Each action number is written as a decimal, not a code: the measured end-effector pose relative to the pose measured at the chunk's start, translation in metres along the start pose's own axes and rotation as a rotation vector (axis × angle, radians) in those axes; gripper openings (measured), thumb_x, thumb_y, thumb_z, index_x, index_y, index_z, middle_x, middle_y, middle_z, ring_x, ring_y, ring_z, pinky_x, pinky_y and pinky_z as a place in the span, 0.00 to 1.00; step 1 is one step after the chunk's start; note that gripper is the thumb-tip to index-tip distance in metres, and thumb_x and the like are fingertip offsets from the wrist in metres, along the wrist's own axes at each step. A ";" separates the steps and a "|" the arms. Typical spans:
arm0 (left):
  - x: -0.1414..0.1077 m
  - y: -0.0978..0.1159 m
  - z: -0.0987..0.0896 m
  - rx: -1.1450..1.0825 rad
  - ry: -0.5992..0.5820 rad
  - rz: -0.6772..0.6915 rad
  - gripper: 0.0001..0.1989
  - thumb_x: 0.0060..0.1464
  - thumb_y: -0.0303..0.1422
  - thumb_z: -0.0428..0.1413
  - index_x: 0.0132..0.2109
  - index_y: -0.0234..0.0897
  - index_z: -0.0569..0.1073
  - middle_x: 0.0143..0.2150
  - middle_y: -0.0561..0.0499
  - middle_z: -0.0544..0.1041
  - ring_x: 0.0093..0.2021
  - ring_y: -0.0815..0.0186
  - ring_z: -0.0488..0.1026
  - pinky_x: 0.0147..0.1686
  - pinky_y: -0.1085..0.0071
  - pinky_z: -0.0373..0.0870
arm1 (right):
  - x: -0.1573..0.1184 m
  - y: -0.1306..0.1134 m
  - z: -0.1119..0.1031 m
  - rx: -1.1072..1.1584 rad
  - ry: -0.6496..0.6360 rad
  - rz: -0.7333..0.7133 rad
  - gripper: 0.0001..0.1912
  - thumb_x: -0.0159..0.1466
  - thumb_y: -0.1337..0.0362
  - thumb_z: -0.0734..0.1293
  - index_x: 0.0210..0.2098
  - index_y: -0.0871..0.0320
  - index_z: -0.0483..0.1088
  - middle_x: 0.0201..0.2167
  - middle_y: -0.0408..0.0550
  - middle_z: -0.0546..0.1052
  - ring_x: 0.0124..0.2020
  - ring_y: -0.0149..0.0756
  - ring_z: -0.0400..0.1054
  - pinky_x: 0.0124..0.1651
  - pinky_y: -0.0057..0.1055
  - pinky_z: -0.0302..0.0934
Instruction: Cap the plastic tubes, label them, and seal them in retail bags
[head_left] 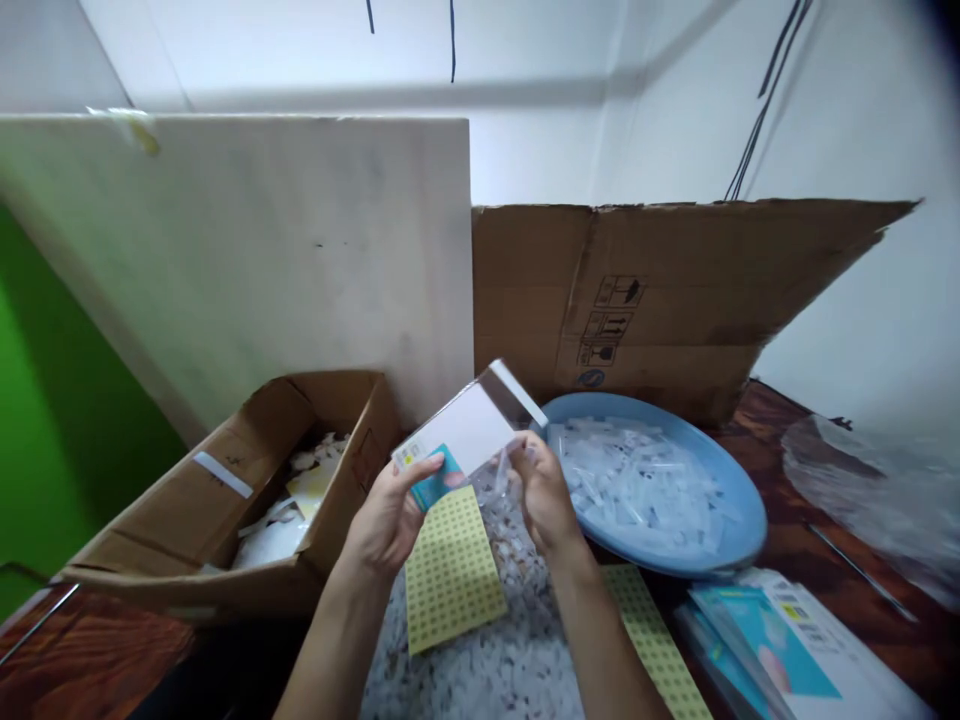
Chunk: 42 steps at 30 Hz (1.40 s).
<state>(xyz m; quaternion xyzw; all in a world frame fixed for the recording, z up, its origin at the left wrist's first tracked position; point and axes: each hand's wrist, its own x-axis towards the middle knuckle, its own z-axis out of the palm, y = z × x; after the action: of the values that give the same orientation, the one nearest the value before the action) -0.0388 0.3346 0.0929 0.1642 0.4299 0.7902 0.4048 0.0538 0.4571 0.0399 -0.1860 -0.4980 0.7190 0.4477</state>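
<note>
My left hand (390, 512) pinches the lower left end of a clear plastic sleeve (469, 430) with a white card in it, its thumb lying over a teal printed patch. The sleeve is tilted, and a white strip (519, 393) runs along its upper right end. At the sleeve's lower right, my right hand (545, 488) has its fingers closed on the clear plastic. Below my hands lies a yellow sheet of small round stickers (454, 575), resting on a mass of small white pieces (472, 670).
An open cardboard box (247, 450) with paper scraps stands left. To the right is a blue basin (750, 540) of small clear packets, near a stack of teal-and-white packs (810, 640) and another sticker sheet (652, 640). A thin metal rod (862, 572) and clear plastic (862, 490) lie far right.
</note>
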 end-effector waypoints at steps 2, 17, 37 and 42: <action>0.007 0.002 -0.017 -0.033 0.136 -0.016 0.16 0.52 0.22 0.65 0.48 0.30 0.76 0.43 0.43 0.84 0.33 0.65 0.81 0.35 0.73 0.81 | 0.002 -0.001 -0.010 -0.001 0.033 -0.070 0.16 0.60 0.50 0.75 0.37 0.56 0.78 0.33 0.47 0.80 0.35 0.37 0.74 0.42 0.33 0.69; 0.027 0.000 -0.043 0.188 0.142 -0.052 0.15 0.51 0.33 0.70 0.44 0.27 0.81 0.34 0.45 0.82 0.27 0.71 0.76 0.21 0.82 0.69 | 0.005 -0.007 -0.016 0.261 0.353 -0.074 0.19 0.57 0.53 0.78 0.43 0.56 0.77 0.31 0.43 0.79 0.31 0.31 0.72 0.33 0.26 0.65; 0.024 0.003 -0.036 0.003 0.076 -0.014 0.14 0.49 0.32 0.70 0.41 0.31 0.77 0.30 0.52 0.77 0.23 0.73 0.70 0.14 0.81 0.61 | -0.003 -0.011 -0.014 0.096 0.076 -0.047 0.23 0.53 0.67 0.71 0.49 0.55 0.81 0.30 0.45 0.76 0.25 0.30 0.60 0.23 0.26 0.47; 0.026 0.001 -0.037 -0.045 0.117 0.022 0.14 0.49 0.32 0.69 0.42 0.32 0.77 0.31 0.53 0.78 0.24 0.74 0.72 0.15 0.81 0.62 | -0.005 -0.011 -0.009 0.157 0.021 0.033 0.25 0.52 0.68 0.72 0.50 0.54 0.80 0.27 0.43 0.74 0.25 0.30 0.57 0.23 0.26 0.46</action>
<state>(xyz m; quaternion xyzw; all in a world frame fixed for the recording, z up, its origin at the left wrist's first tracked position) -0.0777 0.3344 0.0698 0.1135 0.4330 0.8123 0.3739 0.0682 0.4594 0.0449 -0.1661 -0.4323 0.7611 0.4542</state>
